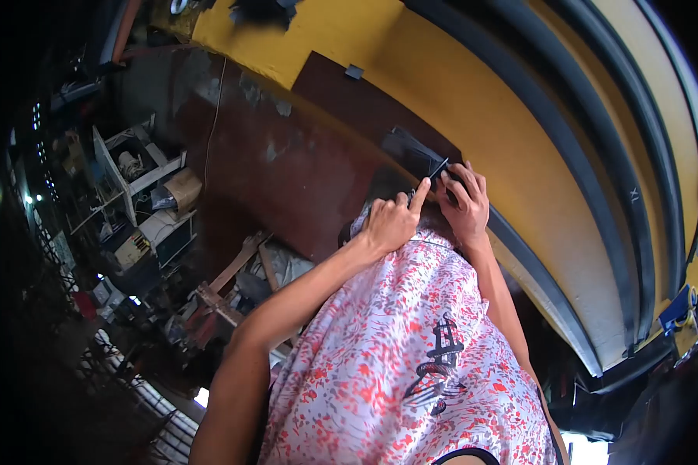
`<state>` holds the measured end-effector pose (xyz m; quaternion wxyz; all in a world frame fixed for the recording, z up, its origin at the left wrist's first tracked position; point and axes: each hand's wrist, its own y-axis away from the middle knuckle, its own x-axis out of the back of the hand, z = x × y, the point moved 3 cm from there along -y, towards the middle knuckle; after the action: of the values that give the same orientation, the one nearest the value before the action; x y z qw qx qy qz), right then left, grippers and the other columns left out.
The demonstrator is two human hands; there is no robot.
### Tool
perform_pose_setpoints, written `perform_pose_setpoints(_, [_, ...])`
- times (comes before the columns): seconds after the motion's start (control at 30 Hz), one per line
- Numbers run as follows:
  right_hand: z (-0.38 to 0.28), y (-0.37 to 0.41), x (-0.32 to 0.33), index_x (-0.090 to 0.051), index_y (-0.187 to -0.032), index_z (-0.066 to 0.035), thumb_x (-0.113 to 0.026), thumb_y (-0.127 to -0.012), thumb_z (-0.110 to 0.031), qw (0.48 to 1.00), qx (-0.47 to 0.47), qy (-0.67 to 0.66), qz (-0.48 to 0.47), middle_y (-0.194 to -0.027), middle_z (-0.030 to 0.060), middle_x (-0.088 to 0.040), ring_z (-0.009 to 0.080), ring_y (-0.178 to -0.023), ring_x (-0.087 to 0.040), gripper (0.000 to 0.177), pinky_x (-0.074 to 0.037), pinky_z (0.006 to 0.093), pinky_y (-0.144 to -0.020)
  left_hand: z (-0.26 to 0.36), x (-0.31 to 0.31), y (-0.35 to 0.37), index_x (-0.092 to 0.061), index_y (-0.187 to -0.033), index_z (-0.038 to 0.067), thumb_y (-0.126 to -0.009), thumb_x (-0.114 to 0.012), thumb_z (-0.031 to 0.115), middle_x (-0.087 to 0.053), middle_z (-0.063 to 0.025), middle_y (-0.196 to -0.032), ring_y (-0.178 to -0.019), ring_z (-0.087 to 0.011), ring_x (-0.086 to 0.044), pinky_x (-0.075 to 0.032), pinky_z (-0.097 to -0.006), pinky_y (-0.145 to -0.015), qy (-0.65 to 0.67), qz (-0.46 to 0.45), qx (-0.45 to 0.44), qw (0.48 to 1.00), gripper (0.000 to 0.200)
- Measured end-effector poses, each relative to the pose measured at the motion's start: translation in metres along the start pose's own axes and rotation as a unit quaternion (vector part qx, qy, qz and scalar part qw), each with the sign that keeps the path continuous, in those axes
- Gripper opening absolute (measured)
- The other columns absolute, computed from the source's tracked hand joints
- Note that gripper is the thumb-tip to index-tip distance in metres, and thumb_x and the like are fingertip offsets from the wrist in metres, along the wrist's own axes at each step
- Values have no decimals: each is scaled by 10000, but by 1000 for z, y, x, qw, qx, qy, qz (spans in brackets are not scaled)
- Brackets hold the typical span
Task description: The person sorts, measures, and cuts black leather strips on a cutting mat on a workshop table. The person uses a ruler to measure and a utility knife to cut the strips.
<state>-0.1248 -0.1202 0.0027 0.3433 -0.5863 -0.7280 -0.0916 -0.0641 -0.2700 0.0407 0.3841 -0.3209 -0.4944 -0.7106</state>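
My left hand (394, 223) lies at the near edge of the yellow work surface, index finger stretched forward and the other fingers curled. What those curled fingers hold, if anything, is hidden. Close beside it, my right hand (465, 203) pinches a thin dark strip (440, 167), which rises at a slant by my left fingertip. Just beyond both hands, a small black sheet-like piece (411, 151) lies on a dark maroon panel (349, 101). My thumbs are mostly out of sight.
Long curved black strips (582, 116) run across the yellow surface (512, 147) on the right. A small grey piece (354, 71) lies at the panel's far edge. To the left are a white wooden frame (132, 190), a brown paper bag (184, 188) and wooden boards (236, 263).
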Motion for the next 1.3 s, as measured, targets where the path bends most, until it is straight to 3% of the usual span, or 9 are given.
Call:
perform_pose_setpoints(0.1, [4,6,-2,-714,-954,-76,-779,-686,-6,1000,1,3,-1,-1075,81,-662,298,-947,-625,284,-531,447,-988,-10,-15,3,-403,-1494,54,-767,-588,44,-591,-140,-722,-499,-272,-620,-511,-378,-458,25,112,-65,991,750])
perform_pose_setpoints(0.23, [1,4,-1,-713,-955,-72,-781,-686,-3,1000,-4,10,3,-1074,80,-668,306,-948,-628,286,-532,446,-980,-8,-10,2,-410,-1488,51,-788,-577,56,-603,-152,-739,-511,-277,-630,-512,-395,-465,54,124,-61,989,720])
perform_pose_setpoints(0.43, [0,4,-3,-714,-947,-70,-777,-690,4,1000,6,25,12,-1063,78,-673,312,-940,-638,275,-531,441,-987,12,24,1,-426,-1448,-38,-817,-562,98,-664,-255,-814,-606,-359,-676,-522,-489,-565,55,-5,7,998,660])
perform_pose_setpoints(0.73, [-1,3,-2,-711,-942,-76,-782,-691,-2,1000,-3,22,12,-1070,71,-671,315,-953,-638,271,-536,433,-980,26,30,-15,-533,-1316,-127,-763,-588,81,-651,-220,-668,-525,-287,-666,-533,-411,-498,-28,4,-31,999,593])
perform_pose_setpoints(0.8, [-2,2,-3,-711,-938,-75,-783,-693,-5,1000,3,17,14,-1069,71,-671,314,-953,-638,265,-538,432,-976,24,23,-14,-519,-1334,-122,-775,-597,99,-656,-208,-669,-543,-282,-672,-541,-414,-510,-50,3,-23,998,606])
perform_pose_setpoints(1.0, [-3,2,-3,-712,-932,-75,-777,-709,-6,999,5,40,23,-1060,74,-670,310,-949,-639,243,-542,431,-963,-33,16,5,-535,-1400,58,-815,-562,105,-654,-181,-657,-576,-336,-668,-545,-452,-529,70,70,-47,994,587])
perform_pose_setpoints(1.13, [-6,-1,1,-714,-925,-69,-772,-710,-3,999,-4,46,21,-1048,79,-670,310,-943,-641,233,-543,427,-957,-51,60,-1,-553,-1385,113,-826,-590,94,-654,-204,-692,-616,-365,-667,-551,-486,-605,105,-14,-64,992,560])
perform_pose_setpoints(1.2, [-5,-1,0,-717,-921,-72,-768,-713,0,999,-2,35,17,-1039,83,-671,311,-939,-642,226,-538,431,-959,-67,95,-7,-571,-1364,127,-856,-615,129,-673,-185,-735,-653,-361,-679,-542,-494,-602,174,54,-98,979,510])
perform_pose_setpoints(1.3, [-6,-2,1,-720,-920,-78,-772,-718,-11,999,-4,49,9,-1027,81,-676,306,-944,-644,219,-525,446,-969,-106,117,-60,-599,-1318,124,-892,-612,155,-677,-161,-792,-663,-368,-669,-534,-481,-588,90,190,-116,971,427])
